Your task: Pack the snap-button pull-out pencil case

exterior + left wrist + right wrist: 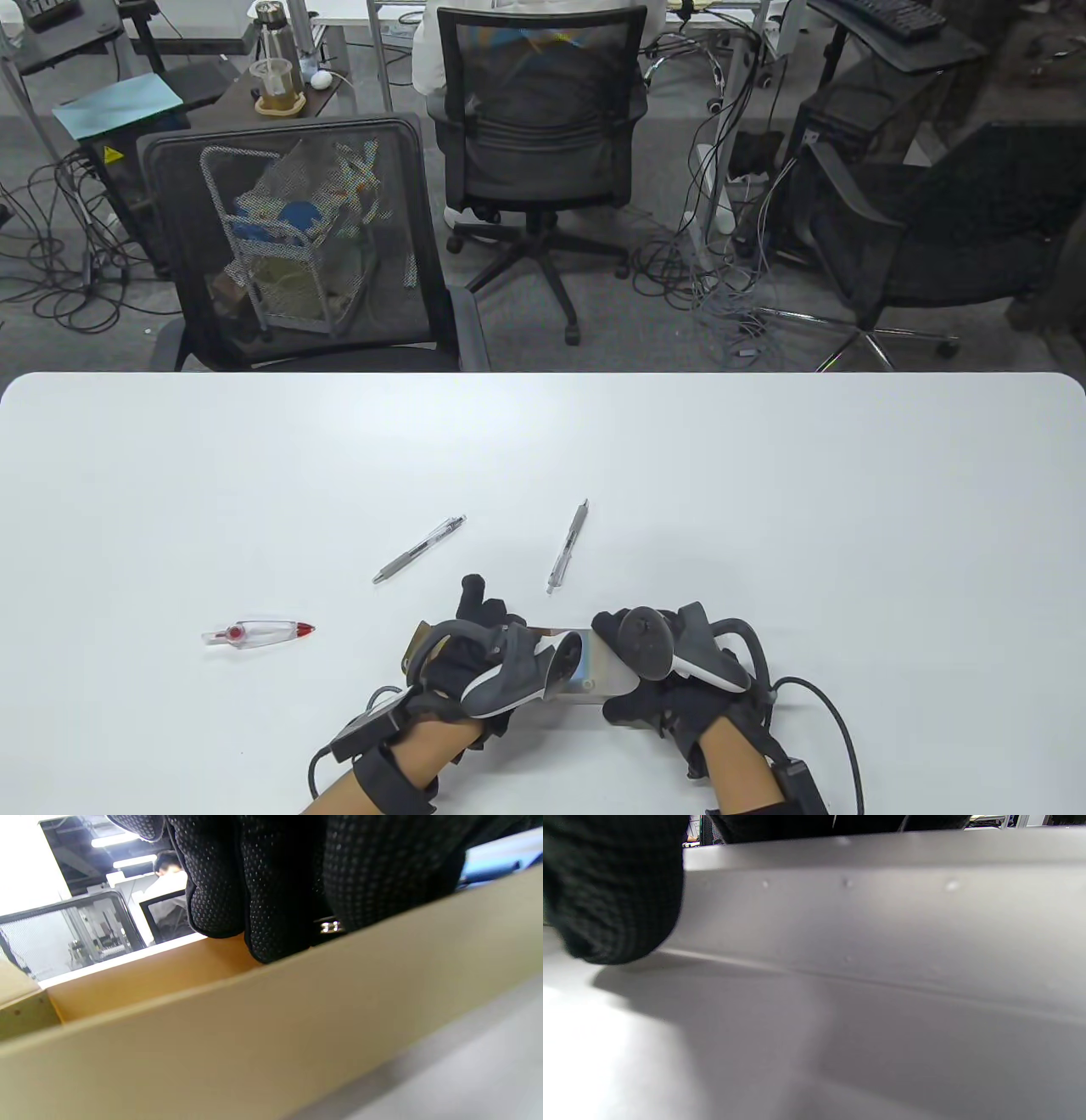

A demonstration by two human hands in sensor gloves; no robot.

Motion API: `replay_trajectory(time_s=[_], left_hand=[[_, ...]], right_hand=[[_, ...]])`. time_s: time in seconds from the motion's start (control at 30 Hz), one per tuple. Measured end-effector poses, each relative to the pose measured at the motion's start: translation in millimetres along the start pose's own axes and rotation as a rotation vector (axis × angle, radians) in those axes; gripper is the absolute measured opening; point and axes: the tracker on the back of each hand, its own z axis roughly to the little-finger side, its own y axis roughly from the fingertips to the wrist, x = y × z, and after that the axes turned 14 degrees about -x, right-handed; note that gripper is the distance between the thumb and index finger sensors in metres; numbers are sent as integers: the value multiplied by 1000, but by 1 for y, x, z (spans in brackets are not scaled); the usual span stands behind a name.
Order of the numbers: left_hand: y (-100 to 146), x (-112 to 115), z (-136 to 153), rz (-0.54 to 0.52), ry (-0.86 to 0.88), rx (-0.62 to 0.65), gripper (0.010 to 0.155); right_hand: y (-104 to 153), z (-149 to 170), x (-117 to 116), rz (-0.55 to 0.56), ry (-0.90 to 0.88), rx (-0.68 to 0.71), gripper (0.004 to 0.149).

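The pencil case lies near the table's front edge between both hands. Its grey outer sleeve (594, 666) shows between them, and a tan end of the inner drawer (417, 643) sticks out on the left. My left hand (488, 649) grips the drawer; in the left wrist view its fingers (275, 899) curl over the beige drawer wall (271, 1027). My right hand (657, 679) grips the sleeve; the right wrist view shows the sleeve's grey side (882, 916) and one fingertip (606, 899) against it. Two grey pens (420, 549) (568, 546) lie beyond the hands.
A clear correction-tape dispenser with red ends (259, 633) lies to the left of the hands. The white table (764, 509) stretches back to its far edge, with office chairs (297, 246) behind it.
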Motion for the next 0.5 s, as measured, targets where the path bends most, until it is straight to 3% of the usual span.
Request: replay_trajectory(time_s=[0.17,0.4,0.5], left_hand=[[3,4,-9,-42,-57,4,48],[7,4,-7,24,-128,51,51],[8,-4,21,72,37,72,54]], right_hand=[[0,1,0,-7,-5,0,96],[-1,3,0,-14,-18,1,96],[-1,3,-1,-20,-25,0,96]])
